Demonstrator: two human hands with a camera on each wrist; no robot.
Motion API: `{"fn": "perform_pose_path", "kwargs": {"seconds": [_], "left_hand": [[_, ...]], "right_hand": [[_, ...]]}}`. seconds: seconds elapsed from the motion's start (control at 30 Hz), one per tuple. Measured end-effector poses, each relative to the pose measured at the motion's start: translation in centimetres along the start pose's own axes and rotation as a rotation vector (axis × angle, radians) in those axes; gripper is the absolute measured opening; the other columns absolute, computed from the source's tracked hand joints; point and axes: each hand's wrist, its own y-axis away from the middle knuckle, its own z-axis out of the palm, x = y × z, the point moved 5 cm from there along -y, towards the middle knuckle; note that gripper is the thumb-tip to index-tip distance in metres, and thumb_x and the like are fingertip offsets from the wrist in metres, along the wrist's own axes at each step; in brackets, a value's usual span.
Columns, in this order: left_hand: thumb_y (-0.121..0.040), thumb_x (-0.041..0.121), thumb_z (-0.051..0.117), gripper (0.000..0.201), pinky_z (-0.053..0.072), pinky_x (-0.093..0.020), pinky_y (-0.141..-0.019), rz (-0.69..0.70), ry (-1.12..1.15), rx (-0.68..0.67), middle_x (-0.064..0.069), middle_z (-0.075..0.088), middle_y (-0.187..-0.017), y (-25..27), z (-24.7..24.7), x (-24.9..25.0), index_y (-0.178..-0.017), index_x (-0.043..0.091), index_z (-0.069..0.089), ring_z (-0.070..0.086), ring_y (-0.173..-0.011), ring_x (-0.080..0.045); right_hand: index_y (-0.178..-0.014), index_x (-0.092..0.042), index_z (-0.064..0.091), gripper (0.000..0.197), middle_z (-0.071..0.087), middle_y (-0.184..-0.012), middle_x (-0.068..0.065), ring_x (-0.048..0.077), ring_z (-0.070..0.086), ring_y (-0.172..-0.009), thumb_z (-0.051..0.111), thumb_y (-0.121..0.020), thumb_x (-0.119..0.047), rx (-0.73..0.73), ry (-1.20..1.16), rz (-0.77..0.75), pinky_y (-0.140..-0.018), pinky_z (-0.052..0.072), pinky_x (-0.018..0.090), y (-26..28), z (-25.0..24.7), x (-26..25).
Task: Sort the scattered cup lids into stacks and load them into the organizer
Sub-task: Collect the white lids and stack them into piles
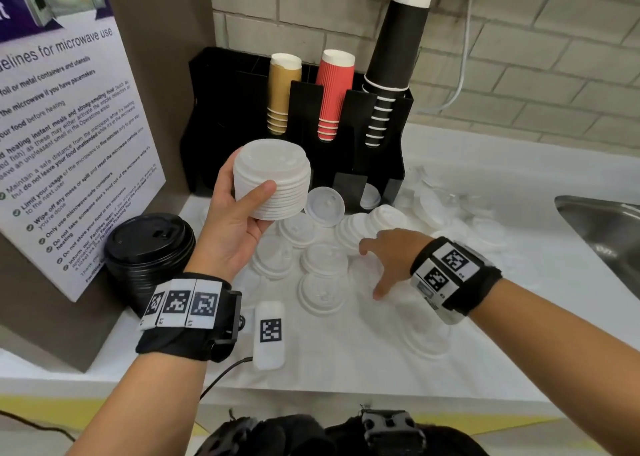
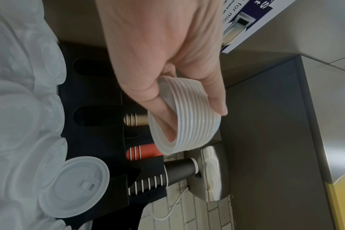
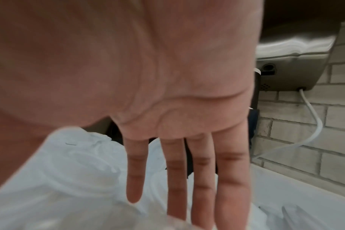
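My left hand (image 1: 239, 210) grips a stack of white lids (image 1: 273, 178) above the counter, thumb on its front and fingers underneath; the left wrist view shows the stack of white lids (image 2: 189, 118) held in front of the black organizer (image 2: 96, 96). My right hand (image 1: 384, 258) hovers palm down with straight fingers (image 3: 199, 179) over scattered white lids (image 1: 322, 258) on the counter, holding nothing. The black organizer (image 1: 242, 109) stands at the back with brown, red and black cup stacks in its slots. A stack of black lids (image 1: 149, 244) sits at the left.
A poster panel (image 1: 62, 126) stands to the left. A steel sink (image 1: 606, 227) lies at the right edge. A white tagged block (image 1: 269, 334) lies near the front of the counter. A brick wall with a white cable (image 1: 460, 71) is behind.
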Motion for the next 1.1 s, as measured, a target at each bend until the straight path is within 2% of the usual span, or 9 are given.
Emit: {"fn": "perform_pose_path", "kwargs": {"seconds": [0.13,0.23,0.3,0.5,0.63,0.77,0.83,1.0,1.1], "left_hand": [[-0.076,0.012,0.07,0.066,0.056,-0.027,-0.081,-0.013,0.006,-0.002,-0.004,0.052,-0.14,-0.1,0.2,-0.3,-0.136,0.027,0.046,0.056,-0.125,-0.021],[-0.078,0.01,0.069,0.06,0.056,-0.026,-0.08,-0.021,0.001,-0.006,0.001,0.057,-0.135,-0.3,0.3,-0.5,-0.131,0.031,0.05,0.059,-0.121,-0.018],[-0.078,0.01,0.067,0.059,0.056,-0.026,-0.08,-0.021,0.002,-0.013,0.001,0.057,-0.134,-0.3,0.3,-0.5,-0.131,0.031,0.05,0.06,-0.12,-0.017],[-0.073,0.01,0.073,0.066,0.056,-0.026,-0.08,-0.032,0.011,-0.012,-0.001,0.054,-0.136,-0.1,0.2,-0.7,-0.131,0.031,0.05,0.057,-0.123,-0.019],[-0.075,0.007,0.072,0.067,0.056,-0.027,-0.08,-0.056,0.024,-0.022,0.001,0.054,-0.134,0.0,0.5,-1.2,-0.132,0.033,0.048,0.058,-0.121,-0.018],[-0.074,0.006,0.066,0.073,0.057,-0.03,-0.084,-0.111,0.023,-0.033,-0.001,0.053,-0.138,0.2,1.4,-2.4,-0.137,0.035,0.044,0.058,-0.122,-0.019],[-0.073,0.006,0.067,0.074,0.057,-0.032,-0.087,-0.14,-0.006,-0.063,-0.004,0.053,-0.139,0.5,1.9,-3.0,-0.139,0.031,0.044,0.058,-0.123,-0.021],[-0.071,0.01,0.074,0.074,0.057,-0.03,-0.079,-0.198,-0.076,-0.124,-0.004,0.055,-0.137,1.0,2.8,-3.9,-0.137,0.031,0.048,0.061,-0.118,-0.021],[-0.068,0.012,0.078,0.076,0.057,-0.03,-0.08,-0.244,-0.124,-0.182,-0.004,0.059,-0.133,1.1,3.2,-4.3,-0.136,0.032,0.051,0.061,-0.119,-0.022]], "right_hand": [[-0.14,-0.032,0.029,0.101,0.052,-0.121,0.0,0.022,0.045,-0.114,0.083,-0.058,-0.054,0.043,0.156,-0.018,-0.083,0.039,0.033,-0.4,0.7,-0.1],[-0.14,-0.032,0.029,0.096,0.051,-0.125,-0.002,0.021,0.043,-0.117,0.081,-0.062,-0.053,0.108,0.212,-0.05,-0.093,0.033,0.034,-0.8,1.0,-0.3],[-0.137,-0.033,0.033,0.088,0.052,-0.123,-0.003,0.021,0.043,-0.116,0.08,-0.064,-0.049,0.147,0.156,-0.068,-0.093,0.032,0.034,-0.9,0.9,0.0],[-0.127,-0.038,0.039,0.076,0.047,-0.117,-0.009,0.015,0.045,-0.108,0.084,-0.067,-0.033,0.279,-0.458,-0.155,-0.086,0.038,0.027,0.5,-1.7,2.9],[-0.119,-0.038,0.043,0.065,0.055,-0.115,-0.005,0.014,0.055,-0.105,0.084,-0.07,-0.028,0.537,-0.911,-0.296,-0.096,0.047,0.035,2.1,-4.4,3.6],[-0.124,-0.043,0.047,0.06,0.062,-0.106,-0.008,0.011,0.062,-0.1,0.08,-0.075,-0.034,0.738,-1.27,-0.392,-0.088,0.05,0.029,3.5,-5.5,1.9],[-0.129,-0.041,0.048,0.058,0.063,-0.111,-0.006,0.011,0.062,-0.103,0.075,-0.078,-0.034,0.803,-1.357,-0.442,-0.086,0.052,0.029,4.0,-5.7,0.8],[-0.126,-0.027,0.057,0.045,0.062,-0.12,-0.005,0.008,0.058,-0.11,0.072,-0.084,-0.027,0.92,-1.325,-0.461,-0.08,0.051,0.021,4.9,-5.7,-1.0],[-0.118,-0.026,0.064,0.035,0.06,-0.122,-0.008,0.011,0.055,-0.113,0.071,-0.083,-0.028,0.903,-1.282,-0.426,-0.084,0.051,0.03,5.0,-5.5,-1.1]]}}
